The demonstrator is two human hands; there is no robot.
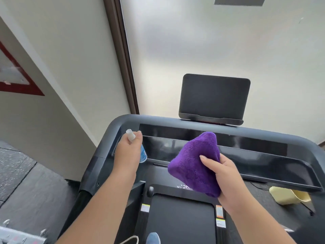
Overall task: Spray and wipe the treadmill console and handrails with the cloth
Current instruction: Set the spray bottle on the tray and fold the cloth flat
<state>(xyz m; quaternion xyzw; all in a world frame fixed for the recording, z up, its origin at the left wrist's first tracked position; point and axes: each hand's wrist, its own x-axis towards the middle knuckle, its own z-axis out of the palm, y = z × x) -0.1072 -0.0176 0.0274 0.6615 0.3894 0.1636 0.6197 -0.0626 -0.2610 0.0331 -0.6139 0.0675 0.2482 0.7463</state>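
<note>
Spray bottle (136,147) is clenched in my left hand (127,152), its clear nozzle cap poking up past my thumb and the blue-labelled body showing below my fingers; the purple microfibre cloth (195,164) is bunched in my right hand (222,176), gripped at its lower right with the free bulk peaking up and to the left. Both hands hover over the treadmill console (228,148), the bottle near its left end, the cloth just right of the bottle and roughly mid-panel. I cannot tell whether the cloth touches the glossy panel or hangs just above it. The tablet holder (214,97) stands beyond my right hand, upright and apart from it. A pale yellow object (288,195) lies on the floor below and right of my right wrist; its nature is unclear. Assessment: the step in hand is wetting the console ahead of the wipe. Recommendation: I should turn the nozzle toward the panel, since its facing is not clear from here, mist lightly rather than flood the display strip, then flatten the cloth to a broad pad and draw it from my left hand's side across to the far right in overlapping passes. The left handrail (84,196), below my left forearm, remains to be done afterwards.
</note>
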